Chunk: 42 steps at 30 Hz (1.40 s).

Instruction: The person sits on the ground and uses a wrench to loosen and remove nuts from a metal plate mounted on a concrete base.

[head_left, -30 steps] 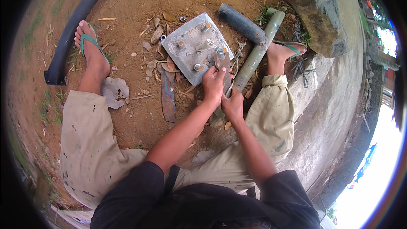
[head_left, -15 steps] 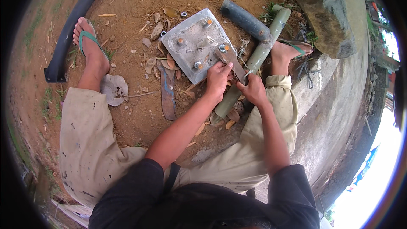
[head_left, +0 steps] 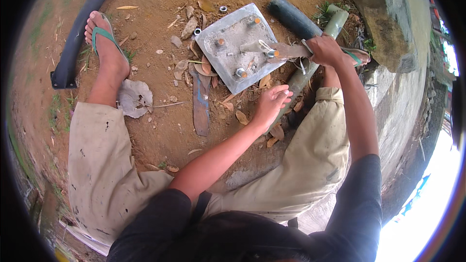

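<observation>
My right hand (head_left: 326, 50) is closed round one end of a rusty flat spanner (head_left: 291, 52), which lies level across the right corner of a square grey metal base plate (head_left: 221, 24). Its far end meets the nut on the right-hand bolt (head_left: 273, 54); the exact fit is too small to tell. Several rusty-tipped bolts stand up from the plate, one with a shiny nut (head_left: 241, 72) at the near corner. Below the plate, my left hand (head_left: 273, 104) is open and holds nothing, fingers stretched toward a greenish pipe (head_left: 301, 83).
Two loose nuts, one of them a hex nut (head_left: 223, 8), lie beyond the plate. A flat rusty metal strip (head_left: 200, 104) rests on the soil to its left. A dark pipe (head_left: 293, 15) meets the greenish one. A large rock (head_left: 388, 19) and a black tube (head_left: 80, 34) flank my feet.
My left hand has let go of the spanner and drawn back toward me. My right hand has swung away from me and rightward, turning the spanner to lie crosswise. The view shifted slightly.
</observation>
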Motion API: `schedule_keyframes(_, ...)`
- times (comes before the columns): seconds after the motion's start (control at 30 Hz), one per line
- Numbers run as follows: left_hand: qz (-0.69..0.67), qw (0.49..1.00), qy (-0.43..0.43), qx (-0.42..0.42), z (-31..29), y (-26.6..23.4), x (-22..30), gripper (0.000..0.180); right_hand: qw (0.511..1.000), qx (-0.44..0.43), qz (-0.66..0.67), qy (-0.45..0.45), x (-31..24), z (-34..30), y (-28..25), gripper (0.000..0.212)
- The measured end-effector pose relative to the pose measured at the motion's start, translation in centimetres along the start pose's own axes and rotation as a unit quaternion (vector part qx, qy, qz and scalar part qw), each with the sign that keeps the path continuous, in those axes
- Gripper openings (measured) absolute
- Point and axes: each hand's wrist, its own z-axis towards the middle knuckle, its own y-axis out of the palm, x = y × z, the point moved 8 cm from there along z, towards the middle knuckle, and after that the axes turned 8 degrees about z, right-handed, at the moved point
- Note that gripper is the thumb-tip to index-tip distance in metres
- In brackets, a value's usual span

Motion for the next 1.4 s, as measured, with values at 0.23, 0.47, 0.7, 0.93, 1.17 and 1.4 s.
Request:
schedule_keyframes(0.23,-0.053,0.999,0.007,0.003,0.8,0.9,1.6,0.061,0.975,0.118,0.074,0.175,1.3,-6.5,0.2,0.027)
schedule_keyframes(0.47,-0.022,0.998,-0.011,0.059,1.5,-0.8,0.2,0.043,0.783,0.076,0.502,0.359,-10.8,-12.5,5.3,0.035)
schedule_keyframes(0.7,-0.099,0.987,0.08,0.096,1.4,-2.1,0.9,0.023,0.735,0.155,0.551,0.363,-16.3,-10.5,8.4,0.04)
schedule_keyframes(0.93,-0.096,0.987,0.081,0.103,2.0,-2.6,1.9,0.017,0.742,0.197,0.55,0.329,-15.8,-9.4,8.6,0.041)
schedule_keyframes(1.17,-0.118,0.984,0.086,0.104,2.9,-2.0,2.2,0.015,0.814,0.198,0.37,0.402,-14.0,-9.9,5.6,0.055)
schedule_keyframes(1.4,-0.069,0.988,0.089,0.107,3.6,-1.6,1.8,0.021,0.859,0.182,0.321,0.355,-11.5,-8.9,5.7,0.053)
